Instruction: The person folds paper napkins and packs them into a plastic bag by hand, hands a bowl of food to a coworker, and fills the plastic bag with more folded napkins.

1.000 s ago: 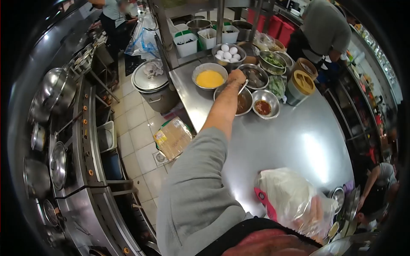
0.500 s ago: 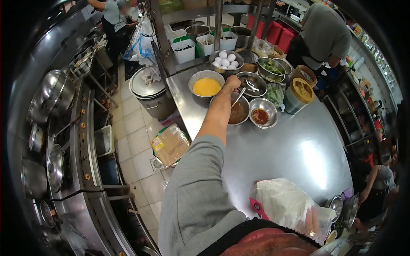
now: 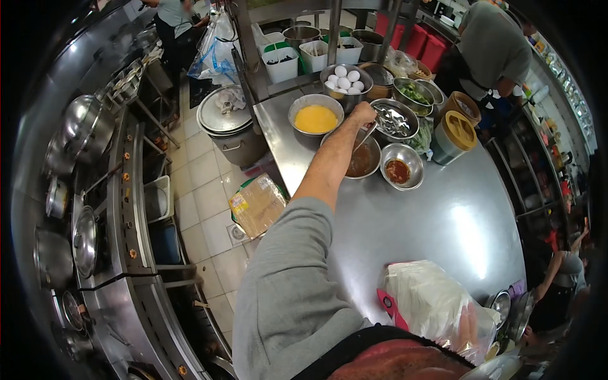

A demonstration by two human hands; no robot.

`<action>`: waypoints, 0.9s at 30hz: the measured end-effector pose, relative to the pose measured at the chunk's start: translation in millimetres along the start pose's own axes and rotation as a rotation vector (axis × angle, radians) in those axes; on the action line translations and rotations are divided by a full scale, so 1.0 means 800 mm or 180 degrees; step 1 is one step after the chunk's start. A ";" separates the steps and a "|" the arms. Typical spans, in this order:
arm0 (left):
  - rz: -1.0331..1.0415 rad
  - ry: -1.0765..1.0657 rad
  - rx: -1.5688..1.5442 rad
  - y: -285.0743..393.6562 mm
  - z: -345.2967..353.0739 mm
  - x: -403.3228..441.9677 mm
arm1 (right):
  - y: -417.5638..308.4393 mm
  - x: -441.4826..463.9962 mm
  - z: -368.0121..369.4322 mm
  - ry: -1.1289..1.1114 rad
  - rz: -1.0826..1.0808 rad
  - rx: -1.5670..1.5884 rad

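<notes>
My left hand reaches across the table with its fingers closed at the near-left rim of a metal bowl. Dark and shiny silver-white patches show inside that bowl. The fingertips are partly hidden. Just below the hand, a spoon leans in a bowl of brown sauce, partly covered by my forearm. To the left stands a bowl of beaten egg, and behind the hand a bowl of white eggs. A small bowl with reddish sauce sits to the right. My right hand is not clearly visible.
A plastic bag lies on the table near me, with pinkish long shapes I cannot make out. A lidded yellow-topped container stands right. A large pot and cardboard are left. A person works beyond.
My left hand has moved slightly right, and the metal bowl beside it has shifted the same way. Silver-white patches now show more in that bowl. The whole view has also shifted a little.
</notes>
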State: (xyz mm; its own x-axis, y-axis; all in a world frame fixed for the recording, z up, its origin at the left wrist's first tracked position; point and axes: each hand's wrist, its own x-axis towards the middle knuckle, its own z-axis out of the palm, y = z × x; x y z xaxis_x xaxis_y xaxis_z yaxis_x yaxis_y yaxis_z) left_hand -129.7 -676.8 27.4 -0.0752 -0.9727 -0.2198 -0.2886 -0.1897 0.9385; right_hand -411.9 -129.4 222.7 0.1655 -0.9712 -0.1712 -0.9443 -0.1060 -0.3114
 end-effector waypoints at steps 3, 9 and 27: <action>0.0143 0.0048 0.0214 0.020 0.006 -0.006 | -0.001 -0.003 -0.001 0.0014 -0.0005 0.0014; 0.0196 0.0089 0.0142 0.065 0.016 -0.020 | 0.001 -0.003 -0.002 0.0077 -0.0039 0.0047; 0.0499 0.0013 -0.0836 0.118 -0.121 -0.147 | -0.020 -0.042 0.005 0.0574 -0.0077 0.0221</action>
State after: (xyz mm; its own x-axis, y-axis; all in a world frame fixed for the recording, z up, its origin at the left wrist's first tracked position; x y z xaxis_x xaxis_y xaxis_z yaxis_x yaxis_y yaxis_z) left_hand -55.7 -593.6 167.9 -0.0953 -0.9933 -0.0662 -0.0171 -0.0648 0.9978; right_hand -401.0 -94.0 229.9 0.1284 -0.9917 0.0054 -0.9178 -0.1209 -0.3781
